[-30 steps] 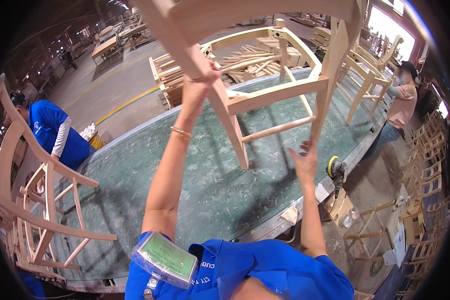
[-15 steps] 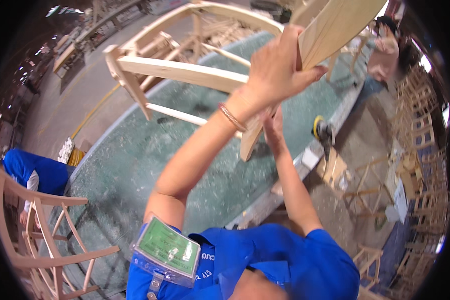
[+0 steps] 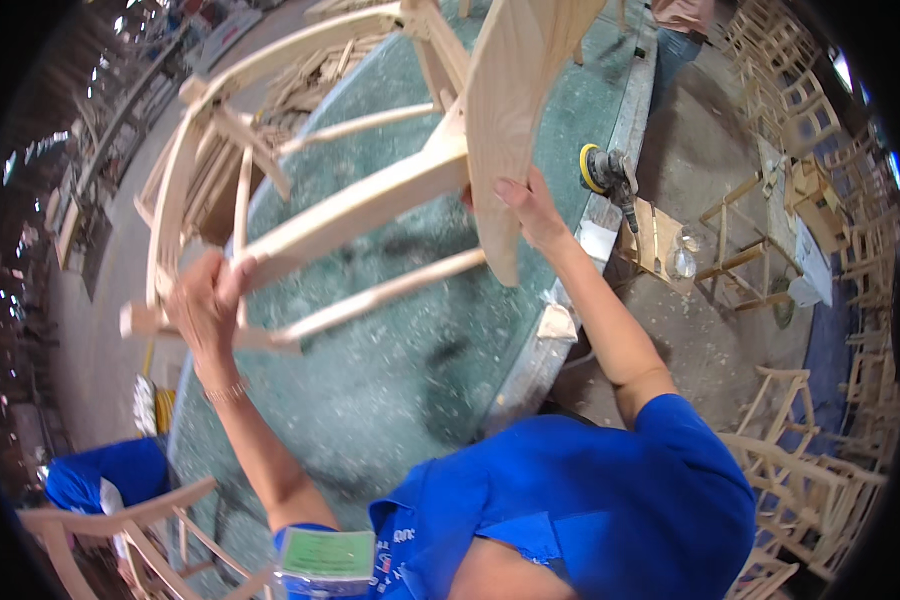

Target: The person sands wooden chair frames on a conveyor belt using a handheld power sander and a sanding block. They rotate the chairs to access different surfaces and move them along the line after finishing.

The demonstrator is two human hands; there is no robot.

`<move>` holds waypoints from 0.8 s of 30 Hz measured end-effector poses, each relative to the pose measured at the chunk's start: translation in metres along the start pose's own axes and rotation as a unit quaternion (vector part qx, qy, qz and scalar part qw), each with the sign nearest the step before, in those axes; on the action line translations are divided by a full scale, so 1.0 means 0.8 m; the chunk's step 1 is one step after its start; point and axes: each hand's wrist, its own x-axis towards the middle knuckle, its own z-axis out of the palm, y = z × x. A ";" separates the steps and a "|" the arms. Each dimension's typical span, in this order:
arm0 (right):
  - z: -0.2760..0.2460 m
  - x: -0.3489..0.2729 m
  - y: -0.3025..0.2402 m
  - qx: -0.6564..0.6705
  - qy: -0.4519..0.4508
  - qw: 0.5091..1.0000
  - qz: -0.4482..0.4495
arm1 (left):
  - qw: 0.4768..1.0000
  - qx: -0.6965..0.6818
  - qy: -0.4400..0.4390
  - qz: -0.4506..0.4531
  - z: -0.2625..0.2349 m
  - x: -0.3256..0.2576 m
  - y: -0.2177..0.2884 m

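Observation:
A pale, unfinished wooden chair frame (image 3: 360,215) is tipped over the green tabletop (image 3: 390,400), held between my hands. My left hand (image 3: 208,300) wraps around the frame's left corner, where a rail meets a leg. On the other side, my right hand (image 3: 532,212) grips the lower part of a broad curved wooden piece, thumb on its near face. That piece rises toward the top edge of the view. Thin round stretchers run between the legs.
A sander with a yellow pad (image 3: 605,170) sits at the table's right edge. Another wooden chair frame (image 3: 120,520) stands lower left, near a person in blue (image 3: 110,478). Another person (image 3: 678,40) stands far right. Many chair frames (image 3: 795,90) line the right side.
My left hand has moved from the curved piece to the frame's left corner. The chair frame has turned and come nearer. My right hand, partly hidden before, now shows on the curved piece.

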 end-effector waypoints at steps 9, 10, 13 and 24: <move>-0.054 0.081 -0.137 -0.024 -0.086 0.995 0.042 | 0.995 -0.013 0.037 -0.088 -0.102 0.107 0.121; -0.056 0.105 -0.130 -0.008 -0.070 0.997 0.011 | 0.996 -0.034 0.016 -0.077 -0.098 0.134 0.108; -0.077 0.170 -0.101 0.055 0.006 0.995 -0.088 | 0.996 -0.040 0.035 -0.073 -0.063 0.226 0.075; -0.094 -0.061 0.023 -0.353 0.195 0.914 -0.031 | 0.993 0.107 0.002 -0.048 -0.032 0.322 0.014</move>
